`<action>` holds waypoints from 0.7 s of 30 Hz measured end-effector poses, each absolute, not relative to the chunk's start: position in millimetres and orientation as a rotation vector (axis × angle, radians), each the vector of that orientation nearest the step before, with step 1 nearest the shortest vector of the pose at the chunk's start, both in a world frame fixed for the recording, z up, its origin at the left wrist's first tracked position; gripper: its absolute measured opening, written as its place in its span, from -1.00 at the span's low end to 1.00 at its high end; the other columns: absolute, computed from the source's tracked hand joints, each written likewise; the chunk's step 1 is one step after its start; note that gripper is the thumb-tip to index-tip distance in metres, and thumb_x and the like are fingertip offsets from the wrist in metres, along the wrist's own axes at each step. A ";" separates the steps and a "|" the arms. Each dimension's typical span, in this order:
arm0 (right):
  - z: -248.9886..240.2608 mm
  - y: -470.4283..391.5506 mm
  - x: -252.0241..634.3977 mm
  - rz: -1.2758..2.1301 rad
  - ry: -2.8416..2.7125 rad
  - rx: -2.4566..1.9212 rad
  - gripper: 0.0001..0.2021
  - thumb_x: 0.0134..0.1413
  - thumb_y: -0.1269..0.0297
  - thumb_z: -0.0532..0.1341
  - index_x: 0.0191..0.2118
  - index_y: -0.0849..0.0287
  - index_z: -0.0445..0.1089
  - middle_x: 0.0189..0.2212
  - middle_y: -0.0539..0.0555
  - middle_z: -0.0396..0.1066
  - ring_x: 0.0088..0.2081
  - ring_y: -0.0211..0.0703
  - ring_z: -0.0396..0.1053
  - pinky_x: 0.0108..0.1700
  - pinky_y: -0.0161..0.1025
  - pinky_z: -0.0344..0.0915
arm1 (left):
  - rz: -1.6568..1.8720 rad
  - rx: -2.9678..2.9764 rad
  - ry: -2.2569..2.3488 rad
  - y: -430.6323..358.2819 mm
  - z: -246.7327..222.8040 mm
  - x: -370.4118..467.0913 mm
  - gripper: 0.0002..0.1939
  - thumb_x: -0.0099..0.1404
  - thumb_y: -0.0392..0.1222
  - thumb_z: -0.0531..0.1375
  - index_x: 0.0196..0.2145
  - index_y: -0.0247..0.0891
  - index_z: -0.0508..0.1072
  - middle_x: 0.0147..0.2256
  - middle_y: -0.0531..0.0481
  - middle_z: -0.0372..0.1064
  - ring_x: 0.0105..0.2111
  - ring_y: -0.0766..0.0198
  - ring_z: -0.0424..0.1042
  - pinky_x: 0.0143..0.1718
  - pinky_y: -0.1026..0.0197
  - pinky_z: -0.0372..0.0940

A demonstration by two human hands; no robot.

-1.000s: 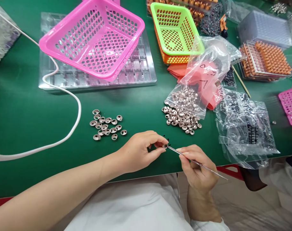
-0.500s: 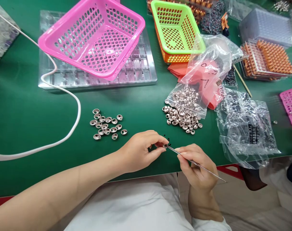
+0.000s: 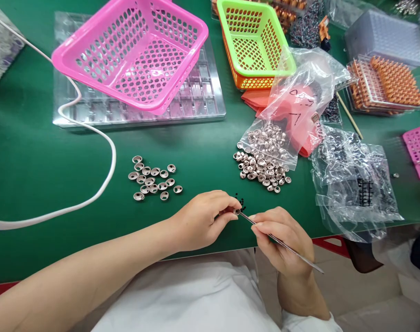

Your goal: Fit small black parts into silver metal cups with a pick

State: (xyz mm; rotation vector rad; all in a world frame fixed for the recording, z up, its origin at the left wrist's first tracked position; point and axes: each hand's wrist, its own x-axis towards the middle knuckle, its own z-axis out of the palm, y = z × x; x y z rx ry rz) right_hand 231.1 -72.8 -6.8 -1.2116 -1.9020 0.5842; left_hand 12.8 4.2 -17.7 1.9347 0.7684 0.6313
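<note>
My left hand (image 3: pixel 204 219) pinches a small round metal cup (image 3: pixel 236 212) between thumb and forefinger. My right hand (image 3: pixel 284 237) grips slim metal tweezers (image 3: pixel 282 244), whose tip meets the cup. Tiny black pieces (image 3: pixel 242 203) lie on the table just beyond the fingertips. To the left, a loose group of silvery cups with holes (image 3: pixel 150 181) is spread out. A denser pile of similar cups (image 3: pixel 261 173) spills from a clear plastic bag (image 3: pixel 303 99) beyond my right hand. Whatever sits inside the held cup is too small to make out.
A pink basket (image 3: pixel 102 85) rests on a clear moulded tray (image 3: pixel 210 103), with a white cable (image 3: pixel 109 173) curving beside it. Behind stands a green basket (image 3: pixel 258 73) nested in an orange one. Crumpled plastic bags (image 3: pixel 348 184) and orange parts (image 3: pixel 396 83) lie right.
My right hand has shifted slightly left and down, turning the tweezers a little. My left hand has dropped slightly, and more of the black pieces show.
</note>
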 end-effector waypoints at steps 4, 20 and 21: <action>-5.0 -71.7 233.5 0.571 -1.972 -1.206 -0.64 0.12 0.56 0.26 -0.03 0.02 0.41 -0.18 0.08 0.58 -0.28 -0.13 0.53 -0.31 -0.15 0.43 | 0.633 1.900 0.777 3.4 -21.7 13.0 -0.87 0.39 -0.30 0.13 -0.20 -0.25 0.49 -0.42 0.01 0.47 -0.42 0.28 0.44 -0.36 0.27 0.33; -15.5 -75.6 222.7 0.639 -1.323 -1.294 -0.79 0.11 0.53 0.29 -0.20 0.05 0.44 -0.37 0.03 0.53 -0.32 -0.08 0.53 -0.32 -0.09 0.49 | 0.491 1.371 0.826 9.2 -9.0 13.1 -0.87 0.30 -0.26 0.26 -0.20 -0.28 0.58 -0.34 -0.01 0.56 -0.35 0.29 0.51 -0.26 0.27 0.43; -17.7 -75.8 223.3 0.654 -1.299 -1.291 -0.80 0.12 0.52 0.29 -0.20 0.06 0.44 -0.37 0.03 0.53 -0.33 -0.09 0.53 -0.33 -0.09 0.49 | 0.492 1.378 0.828 9.1 -8.9 13.1 -0.87 0.30 -0.26 0.26 -0.19 -0.28 0.57 -0.33 0.00 0.56 -0.35 0.29 0.51 -0.26 0.28 0.43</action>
